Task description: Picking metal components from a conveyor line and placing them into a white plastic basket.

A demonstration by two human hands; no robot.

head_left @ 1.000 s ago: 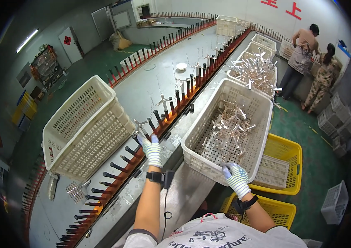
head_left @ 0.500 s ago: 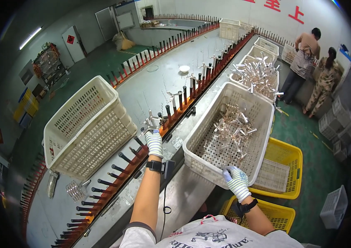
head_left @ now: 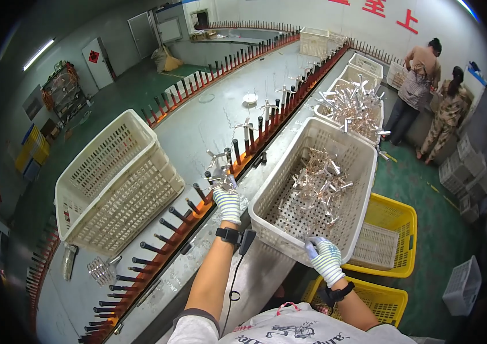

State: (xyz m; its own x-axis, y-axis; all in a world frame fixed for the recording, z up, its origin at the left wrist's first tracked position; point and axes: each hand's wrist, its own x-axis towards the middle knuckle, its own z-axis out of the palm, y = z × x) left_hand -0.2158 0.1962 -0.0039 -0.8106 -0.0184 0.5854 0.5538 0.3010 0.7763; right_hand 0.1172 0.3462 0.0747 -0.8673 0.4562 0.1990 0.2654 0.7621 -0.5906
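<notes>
My left hand (head_left: pixel 227 205), in a striped knit glove, is closed around the lower end of a shiny metal piece with short arms (head_left: pixel 217 166), beside the row of black-tipped posts (head_left: pixel 184 217). The fingertips are partly hidden behind the metal. My right hand (head_left: pixel 325 256), gloved alike, grips the near rim of a large white perforated basket (head_left: pixel 278 234). Inside that basket lies a loose heap of similar silvery metal pieces (head_left: pixel 319 178). More of these pieces stand along the posts, farther up the line.
A tall white basket (head_left: pixel 123 198) stands on the grey table, left of the posts. Beyond my basket, another overflows with metal pieces (head_left: pixel 355 106). Yellow crates (head_left: pixel 407 238) sit below at right. Two people (head_left: pixel 418 86) stand by the far wall. A small white bowl (head_left: pixel 250 98) rests on the table.
My left hand has shifted slightly right and nearer with the metal piece, which shows more clearly. My right hand stays at the basket rim. The view has moved a little.
</notes>
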